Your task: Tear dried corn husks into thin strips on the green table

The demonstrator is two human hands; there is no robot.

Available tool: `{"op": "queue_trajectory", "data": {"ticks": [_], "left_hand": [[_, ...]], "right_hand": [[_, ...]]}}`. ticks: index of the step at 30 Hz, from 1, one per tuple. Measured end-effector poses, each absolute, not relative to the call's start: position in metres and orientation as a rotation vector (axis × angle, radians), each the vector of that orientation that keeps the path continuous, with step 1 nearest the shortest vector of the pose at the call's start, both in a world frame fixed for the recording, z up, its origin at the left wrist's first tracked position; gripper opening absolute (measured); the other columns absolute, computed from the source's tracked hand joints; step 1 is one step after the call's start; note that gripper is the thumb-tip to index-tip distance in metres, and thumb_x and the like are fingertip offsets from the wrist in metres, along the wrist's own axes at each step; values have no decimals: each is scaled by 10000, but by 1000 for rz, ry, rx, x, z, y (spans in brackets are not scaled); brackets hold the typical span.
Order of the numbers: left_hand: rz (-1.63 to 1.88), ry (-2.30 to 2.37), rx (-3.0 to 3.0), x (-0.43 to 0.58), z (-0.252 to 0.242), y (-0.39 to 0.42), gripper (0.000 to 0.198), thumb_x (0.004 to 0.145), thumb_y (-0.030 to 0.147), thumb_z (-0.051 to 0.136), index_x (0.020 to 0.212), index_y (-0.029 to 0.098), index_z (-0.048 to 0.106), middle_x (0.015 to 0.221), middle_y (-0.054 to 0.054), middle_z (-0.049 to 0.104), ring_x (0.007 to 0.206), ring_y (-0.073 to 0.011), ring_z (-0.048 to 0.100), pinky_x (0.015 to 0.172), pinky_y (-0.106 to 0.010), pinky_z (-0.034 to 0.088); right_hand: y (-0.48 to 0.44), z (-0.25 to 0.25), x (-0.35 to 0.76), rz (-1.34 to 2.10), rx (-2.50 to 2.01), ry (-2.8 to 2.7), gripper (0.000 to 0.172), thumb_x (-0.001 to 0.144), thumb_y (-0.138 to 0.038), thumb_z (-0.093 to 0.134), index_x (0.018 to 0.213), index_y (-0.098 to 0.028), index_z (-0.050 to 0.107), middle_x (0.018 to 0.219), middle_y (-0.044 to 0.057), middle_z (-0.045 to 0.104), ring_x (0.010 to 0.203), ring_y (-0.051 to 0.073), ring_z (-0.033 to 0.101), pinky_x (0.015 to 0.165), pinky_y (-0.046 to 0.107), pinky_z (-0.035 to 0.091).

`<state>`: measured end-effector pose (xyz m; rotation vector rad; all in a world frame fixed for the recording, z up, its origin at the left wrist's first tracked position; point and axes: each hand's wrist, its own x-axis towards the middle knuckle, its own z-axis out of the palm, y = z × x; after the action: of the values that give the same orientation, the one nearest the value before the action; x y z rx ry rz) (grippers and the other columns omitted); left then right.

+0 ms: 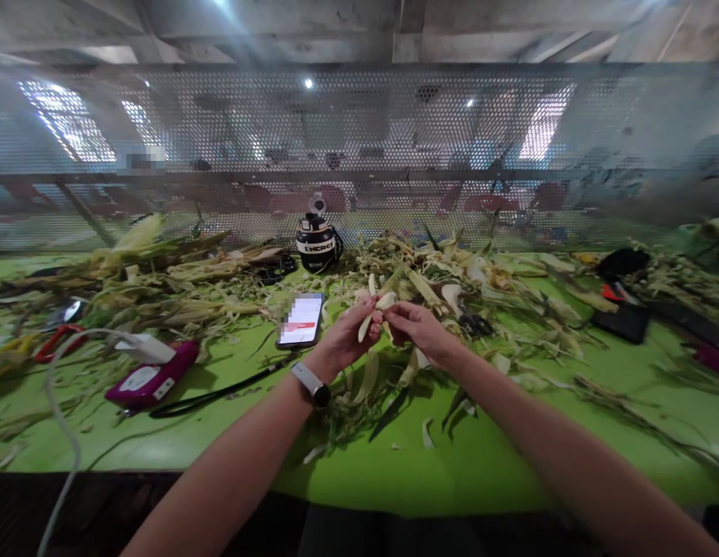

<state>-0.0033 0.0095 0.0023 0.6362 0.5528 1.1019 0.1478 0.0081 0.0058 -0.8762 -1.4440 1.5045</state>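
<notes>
My left hand [350, 339], a watch on its wrist, is closed around a pale, petal-like plant piece [385, 301], its strips sticking out between the fingers. The fingertips of my right hand [414, 329] pinch at the same piece from the right side. Both hands meet over the green table [388, 483], above scattered peelings [368, 379]. Just beyond the hands lies a heap of yellow-green stalks and leaves [426, 286]. A lit phone [301, 319] rests to the left of my left hand.
A black "ENERGY" bottle [317, 246] stands at the back before a perforated metal screen [359, 131]. At left are more leaves [190, 271] and a magenta power bank [153, 377] with a white cable [56, 402]. A dark phone-like slab [623, 322] lies at right.
</notes>
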Motion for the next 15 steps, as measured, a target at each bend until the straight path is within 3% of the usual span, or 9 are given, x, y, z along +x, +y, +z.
{"op": "queue_trajectory", "data": {"ticks": [5, 8, 11, 15], "left_hand": [[1128, 475, 642, -7, 8, 8, 105, 740, 162, 675, 836, 132, 648, 465, 64, 489, 384, -11, 423, 400, -94, 368], [1098, 529, 682, -8, 7, 10, 150, 752, 241, 665, 853, 130, 654, 489, 42, 532, 410, -33, 458, 425, -127, 384], [1123, 712, 736, -7, 3, 16, 231, 767, 347, 640, 882, 148, 645, 653, -15, 638, 564, -93, 574, 544, -194, 451], [1508, 984, 1049, -5, -5, 21, 236, 763, 379, 633, 886, 177, 643, 888, -32, 671, 858, -144, 597, 765, -243, 442]], "right_hand": [[9, 7, 146, 1483, -854, -1467, 400, 635, -522, 713, 656, -180, 506, 500, -71, 465, 449, 67, 421, 469, 211, 336], [13, 8, 150, 1367, -889, -1542, 376, 677, -535, 665, 688, -187, 525, 516, -59, 474, 459, 85, 431, 483, 228, 355], [19, 10, 160, 935, -986, -1689, 283, 751, -472, 610, 734, -191, 577, 576, -21, 533, 517, 123, 484, 534, 259, 387], [22, 10, 171, 361, -1084, -1823, 194, 840, -346, 535, 775, -192, 633, 721, 52, 642, 669, 184, 572, 656, 299, 420]]}}
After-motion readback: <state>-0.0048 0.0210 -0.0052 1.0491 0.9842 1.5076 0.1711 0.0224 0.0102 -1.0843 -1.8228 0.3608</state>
